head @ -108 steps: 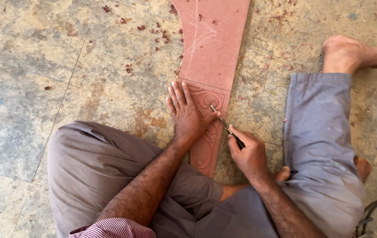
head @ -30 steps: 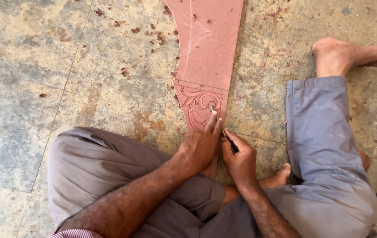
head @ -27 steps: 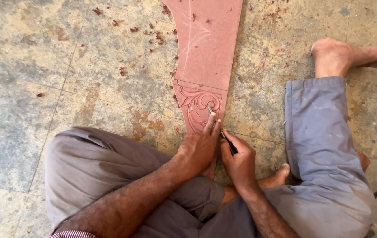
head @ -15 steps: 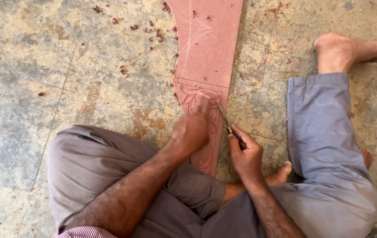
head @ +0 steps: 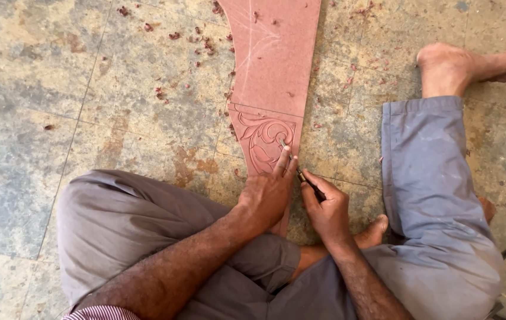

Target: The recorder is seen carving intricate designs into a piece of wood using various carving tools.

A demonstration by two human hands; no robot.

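Floor (head: 57,89): mottled stone tiles, grey and ochre, worn, with thin joint lines; you sit on it cross-legged, in grey-brown trousers on the left leg and blue-grey on the right.

Carved panel (head: 273,65): flat reddish-pink board, long and tapering, with a curved left edge. It lies on the floor running from the far edge of the scene down to your lap. Its far part is smooth, with faint white drawn lines. Its near part carries a scroll-and-leaf relief (head: 263,139) under a cut border line.

Bare foot (head: 460,65): yours, far right, sole resting on the tiles well apart from the panel.

Left hand (head: 267,192): palm down, fingers together and extended, pressed on the near end of the panel. The fingertips steady the blade at the carving's right edge.

Right hand (head: 327,210): closed in a narrow fist round the tool's dark handle, just right of the panel and just beside your left hand.

Carving chisel (head: 300,173): slender, with a metal shaft, angled up-left. Its tip meets the relief beside your left fingertips.

Chips (head: 202,41): small reddish shavings scattered on the tiles left of the panel, with a few on the panel itself.
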